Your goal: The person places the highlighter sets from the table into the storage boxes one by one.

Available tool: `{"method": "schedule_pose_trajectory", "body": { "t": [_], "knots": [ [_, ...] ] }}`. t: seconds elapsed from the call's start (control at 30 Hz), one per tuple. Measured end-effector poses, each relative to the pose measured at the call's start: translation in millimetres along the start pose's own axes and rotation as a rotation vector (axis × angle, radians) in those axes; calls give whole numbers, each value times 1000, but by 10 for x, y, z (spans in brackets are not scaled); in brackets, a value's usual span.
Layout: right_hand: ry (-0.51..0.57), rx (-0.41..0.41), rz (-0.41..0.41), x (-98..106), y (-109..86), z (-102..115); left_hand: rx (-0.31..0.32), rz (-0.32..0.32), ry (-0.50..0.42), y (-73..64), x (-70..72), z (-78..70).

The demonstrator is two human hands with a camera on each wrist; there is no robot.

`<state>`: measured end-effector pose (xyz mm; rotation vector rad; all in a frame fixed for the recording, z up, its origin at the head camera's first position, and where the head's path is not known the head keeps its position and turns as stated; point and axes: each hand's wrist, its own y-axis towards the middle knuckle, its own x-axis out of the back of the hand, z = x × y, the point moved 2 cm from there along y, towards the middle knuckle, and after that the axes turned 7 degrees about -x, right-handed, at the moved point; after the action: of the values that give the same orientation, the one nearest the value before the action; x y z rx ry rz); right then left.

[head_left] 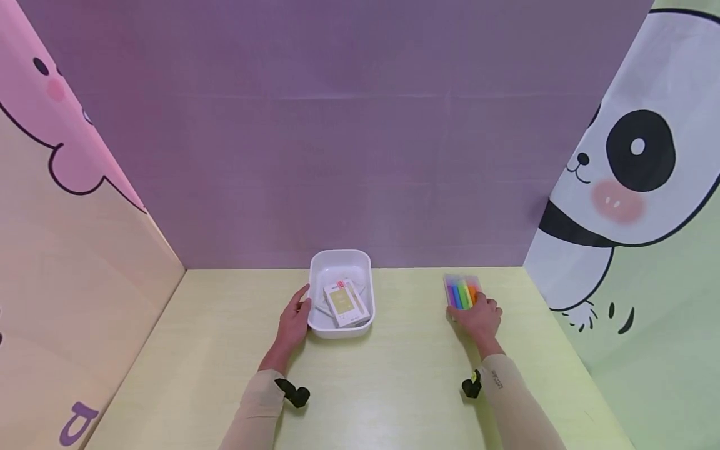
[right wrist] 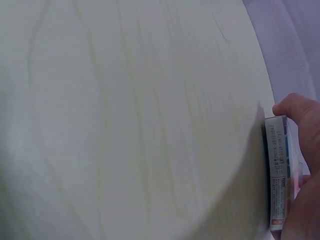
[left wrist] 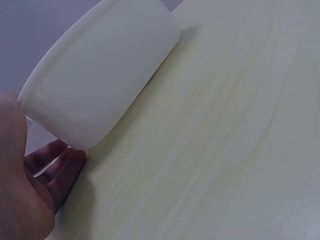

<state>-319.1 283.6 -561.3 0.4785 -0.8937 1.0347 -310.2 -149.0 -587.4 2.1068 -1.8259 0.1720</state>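
A white plastic basin (head_left: 316, 275) stands at the table's back edge, with a small white and gold box (head_left: 343, 301) lying tilted inside it on another flat white thing, partly hidden. My left hand (head_left: 294, 322) holds the basin's left side; in the left wrist view the fingers (left wrist: 70, 172) bend in at its lower corner and the thumb is up by the rim. Farther right, my right hand (head_left: 480, 319) grips the near end of a clear flat pack of coloured sticks (head_left: 462, 294), thumb and fingers on opposite sides. A printed label (right wrist: 277, 172) shows on the pack's narrow side.
The pale wooden table (head_left: 388, 387) meets a purple backdrop (head_left: 360, 137) close behind the basin and the pack. Side panels stand left and right, the right one with a panda picture (head_left: 641, 150). A black wrist camera (head_left: 295, 394) sits on each sleeve.
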Motion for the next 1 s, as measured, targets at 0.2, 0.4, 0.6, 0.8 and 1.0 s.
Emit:
{"method": "schedule_pose_trajectory", "body": {
  "t": [0.2, 0.4, 0.6, 0.8, 1.0],
  "knots": [
    [21, 8, -14, -16, -7, -3, 6, -2, -3, -3, -3, -12],
    [45, 20, -19, -4, -47, 58, 9, -4, 0, -5, 2, -15],
    [63, 49, -39, 23, -107, 154, 15, 1, -7, -13, 1, -25],
    [93, 94, -58, 51, -169, 239, 21, -8, -22, -17, 2, -17],
    [71, 109, -65, 13, -180, 278, 19, -12, -29, -11, -7, 14]
  ]
}}
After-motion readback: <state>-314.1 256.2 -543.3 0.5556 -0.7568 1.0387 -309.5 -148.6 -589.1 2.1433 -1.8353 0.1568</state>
